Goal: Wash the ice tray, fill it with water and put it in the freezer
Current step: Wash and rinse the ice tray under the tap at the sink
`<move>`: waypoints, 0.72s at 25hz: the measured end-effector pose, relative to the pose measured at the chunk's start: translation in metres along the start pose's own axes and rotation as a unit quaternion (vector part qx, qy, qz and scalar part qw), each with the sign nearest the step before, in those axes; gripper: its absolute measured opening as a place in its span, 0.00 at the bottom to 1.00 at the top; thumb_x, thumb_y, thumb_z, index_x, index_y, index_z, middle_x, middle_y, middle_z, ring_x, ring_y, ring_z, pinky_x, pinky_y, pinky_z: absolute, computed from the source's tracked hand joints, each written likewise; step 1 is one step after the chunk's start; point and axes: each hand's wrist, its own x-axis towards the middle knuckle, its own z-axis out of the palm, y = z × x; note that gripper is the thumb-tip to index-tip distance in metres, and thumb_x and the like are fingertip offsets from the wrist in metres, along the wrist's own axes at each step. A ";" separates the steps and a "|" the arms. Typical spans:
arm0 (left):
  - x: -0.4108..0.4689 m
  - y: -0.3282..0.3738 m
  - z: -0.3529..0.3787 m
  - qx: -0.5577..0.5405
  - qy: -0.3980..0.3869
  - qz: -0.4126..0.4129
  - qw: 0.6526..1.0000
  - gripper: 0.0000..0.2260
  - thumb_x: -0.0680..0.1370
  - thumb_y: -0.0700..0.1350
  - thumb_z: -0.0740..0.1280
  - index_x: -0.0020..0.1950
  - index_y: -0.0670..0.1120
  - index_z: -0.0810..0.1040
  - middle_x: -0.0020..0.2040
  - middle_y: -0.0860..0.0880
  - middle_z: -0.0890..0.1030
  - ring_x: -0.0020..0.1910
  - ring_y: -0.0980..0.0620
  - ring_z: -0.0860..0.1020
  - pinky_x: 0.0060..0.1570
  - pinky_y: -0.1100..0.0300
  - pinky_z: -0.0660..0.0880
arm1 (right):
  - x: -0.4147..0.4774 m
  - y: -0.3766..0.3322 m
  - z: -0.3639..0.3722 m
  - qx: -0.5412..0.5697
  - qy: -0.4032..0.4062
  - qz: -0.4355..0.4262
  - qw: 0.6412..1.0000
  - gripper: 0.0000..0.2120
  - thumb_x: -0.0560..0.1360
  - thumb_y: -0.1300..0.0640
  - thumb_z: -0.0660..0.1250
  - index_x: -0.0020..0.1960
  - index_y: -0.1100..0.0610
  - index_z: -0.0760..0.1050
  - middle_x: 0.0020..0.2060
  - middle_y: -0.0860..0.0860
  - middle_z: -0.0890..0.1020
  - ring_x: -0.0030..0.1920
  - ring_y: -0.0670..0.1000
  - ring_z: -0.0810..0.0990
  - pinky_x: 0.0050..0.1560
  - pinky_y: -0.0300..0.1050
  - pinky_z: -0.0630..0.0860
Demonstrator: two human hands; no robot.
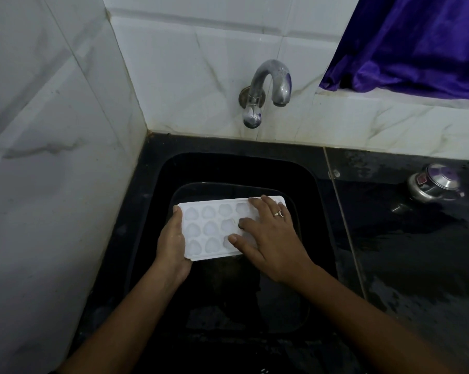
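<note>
A white ice tray (209,228) with heart-shaped wells hangs level over the black sink (319,211). My left hand (172,244) grips its left short edge, thumb on the rim. My right hand (268,238) lies flat on the tray's right half with fingers spread, covering the wells there; a ring shows on one finger. The steel tap (268,87) sticks out of the tiled wall above the sink, and no water runs from it.
White marble-look tiles close the corner on the left and behind. A wet black counter (416,252) stretches to the right, with a small steel lidded pot (434,186) on it. A purple curtain (416,41) hangs at the upper right.
</note>
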 end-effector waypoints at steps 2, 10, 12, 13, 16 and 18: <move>0.002 0.002 -0.003 -0.003 0.005 0.007 1.000 0.26 0.86 0.64 0.55 0.64 0.45 0.82 0.54 0.42 0.89 0.49 0.41 0.88 0.46 0.46 0.82 | -0.002 0.002 0.001 -0.002 0.009 -0.012 1.000 0.33 0.81 0.28 0.47 0.65 0.49 0.79 0.77 0.57 0.67 0.81 0.60 0.57 0.79 0.66 0.51; 0.001 0.001 -0.003 0.000 0.005 0.006 1.000 0.26 0.86 0.63 0.55 0.65 0.45 0.82 0.55 0.42 0.88 0.51 0.40 0.88 0.46 0.46 0.82 | -0.003 0.008 0.002 -0.014 0.010 -0.011 1.000 0.29 0.81 0.29 0.50 0.65 0.46 0.79 0.77 0.56 0.68 0.80 0.60 0.58 0.79 0.67 0.53; 0.001 0.002 -0.003 0.000 0.004 0.008 1.000 0.26 0.86 0.63 0.55 0.65 0.45 0.82 0.55 0.42 0.88 0.50 0.41 0.88 0.46 0.46 0.82 | 0.000 0.008 0.000 -0.013 0.008 0.000 1.000 0.29 0.81 0.29 0.49 0.65 0.44 0.79 0.77 0.56 0.68 0.80 0.60 0.58 0.78 0.67 0.52; 0.001 0.001 -0.001 -0.001 0.000 0.005 1.000 0.26 0.86 0.63 0.55 0.65 0.45 0.82 0.55 0.42 0.88 0.51 0.40 0.88 0.46 0.46 0.82 | 0.002 0.005 -0.002 -0.007 0.010 0.011 1.000 0.30 0.81 0.29 0.48 0.64 0.45 0.80 0.77 0.56 0.68 0.80 0.60 0.58 0.78 0.67 0.53; 0.001 0.002 -0.001 -0.006 -0.001 0.002 1.000 0.26 0.86 0.63 0.55 0.64 0.45 0.82 0.55 0.41 0.88 0.52 0.39 0.88 0.48 0.45 0.82 | 0.003 0.003 -0.001 -0.007 0.014 -0.004 1.000 0.31 0.81 0.29 0.48 0.62 0.48 0.80 0.76 0.57 0.68 0.80 0.61 0.59 0.78 0.67 0.53; 0.003 0.003 -0.003 -0.005 0.002 0.006 1.000 0.27 0.86 0.64 0.55 0.66 0.45 0.81 0.56 0.42 0.88 0.53 0.40 0.87 0.47 0.45 0.82 | 0.000 0.009 -0.002 -0.030 0.009 -0.026 0.999 0.30 0.82 0.29 0.47 0.66 0.45 0.78 0.77 0.57 0.67 0.81 0.60 0.57 0.79 0.67 0.52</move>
